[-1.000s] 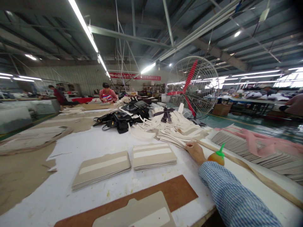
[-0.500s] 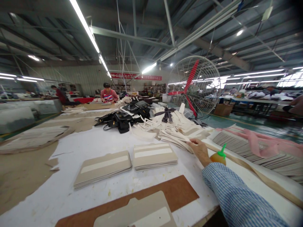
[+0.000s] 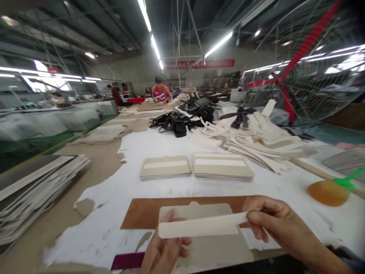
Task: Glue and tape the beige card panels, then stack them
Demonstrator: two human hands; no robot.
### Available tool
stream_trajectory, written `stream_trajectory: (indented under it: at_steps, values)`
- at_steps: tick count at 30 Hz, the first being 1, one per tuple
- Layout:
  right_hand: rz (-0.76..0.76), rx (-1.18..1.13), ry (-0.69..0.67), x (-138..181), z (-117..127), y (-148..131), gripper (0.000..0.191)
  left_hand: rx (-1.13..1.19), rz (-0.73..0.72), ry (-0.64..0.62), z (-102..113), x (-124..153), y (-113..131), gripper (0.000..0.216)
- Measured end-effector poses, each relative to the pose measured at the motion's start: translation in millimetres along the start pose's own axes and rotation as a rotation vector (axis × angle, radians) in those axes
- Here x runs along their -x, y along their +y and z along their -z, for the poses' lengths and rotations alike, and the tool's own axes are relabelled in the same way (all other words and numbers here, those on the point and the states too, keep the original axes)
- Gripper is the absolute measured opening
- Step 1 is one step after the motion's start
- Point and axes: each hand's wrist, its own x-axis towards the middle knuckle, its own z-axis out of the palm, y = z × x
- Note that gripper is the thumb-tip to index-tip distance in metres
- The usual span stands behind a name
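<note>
A long white strip is held level between both my hands, just above a beige cut panel that lies on a brown board. My left hand supports the strip's left end with thumb and fingers. My right hand pinches its right end. Two stacks of beige panels with white stripes lie beyond the board. An orange glue bottle with a green nozzle stands to the right, blurred.
A heap of white strips and pieces and black bags lies farther back on the white table. A large caged fan with red blades stands at right. Stacked sheets lie at left. A person works at the far end.
My right hand left the heap of white pieces and came back in front of me with a strip. My left hand came into view and took its other end. The view swung left and down.
</note>
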Motion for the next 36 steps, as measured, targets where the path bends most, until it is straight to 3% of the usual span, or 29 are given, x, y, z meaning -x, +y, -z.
stream_trajectory:
  at_steps: [4,10,16,20,24,30,36]
  values:
    - [-0.166,0.123,0.010,12,-15,25,0.044,0.334,0.188,-0.052,6,11,8,0.048]
    - [-0.247,0.318,0.013,17,-8,38,0.047,0.404,0.297,0.052,9,21,11,0.050]
    - [-0.177,0.333,-0.040,18,-1,35,0.042,0.240,0.340,0.231,5,14,12,0.058]
    - [-0.292,0.287,-0.007,14,6,44,0.059,-0.035,0.302,0.166,15,4,16,0.054]
    - [-0.305,0.385,0.063,3,10,48,0.052,-0.237,0.223,0.113,24,-11,23,0.039]
    - [-0.089,0.615,0.198,-17,7,50,0.045,-0.219,0.220,0.201,26,-32,28,0.047]
    - [-0.040,0.708,0.296,-22,7,62,0.044,-0.233,0.207,0.233,30,-44,20,0.048]
